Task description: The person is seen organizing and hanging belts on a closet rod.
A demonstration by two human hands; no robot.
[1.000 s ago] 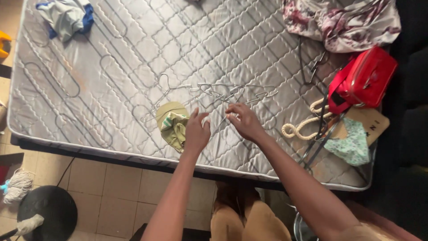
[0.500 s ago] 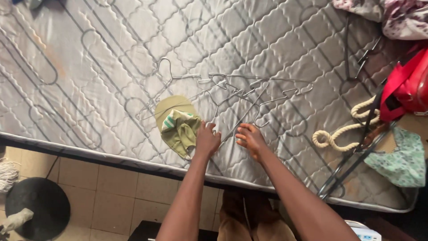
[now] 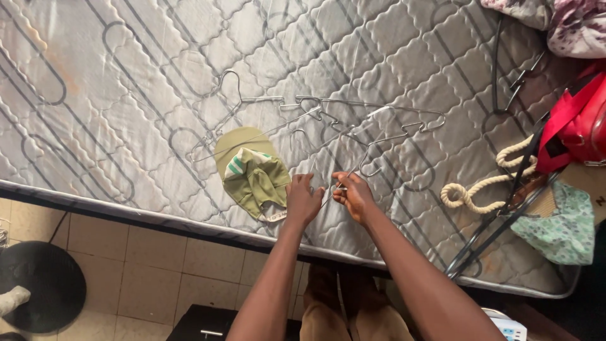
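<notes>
The right hand (image 3: 355,197) has its thumb and fingertips pinched together on the lower end of a thin wire hanger (image 3: 353,165), right at the spot where the wire comes down nearest the mattress edge. The left hand (image 3: 302,202) sits just beside it, at about nine o'clock from the right one, fingers curled loosely; it seems to touch the same bundle of wires, though I cannot tell for sure whether it actually grips one or only steadies them.

From those fingers the wire runs away toward one o'clock, rising across the quilted grey mattress (image 3: 126,95) to join the tangle of wire hangers (image 3: 328,117). That tangle lies with its long axis across the bed, from about ten o'clock of the hands, where one hook curls up, round to two o'clock, where the last hooks overlap. So the pile is straight ahead of both hands at twelve, and the right hand is the nearer one to the hanger being pinched.

Touching the left hand at nine o'clock is a crumpled green cloth (image 3: 252,177) with a striped edge. Well off at three o'clock lie a coil of thick rope (image 3: 470,189), a pale patterned cloth (image 3: 558,224) and a red bag (image 3: 584,123).
</notes>
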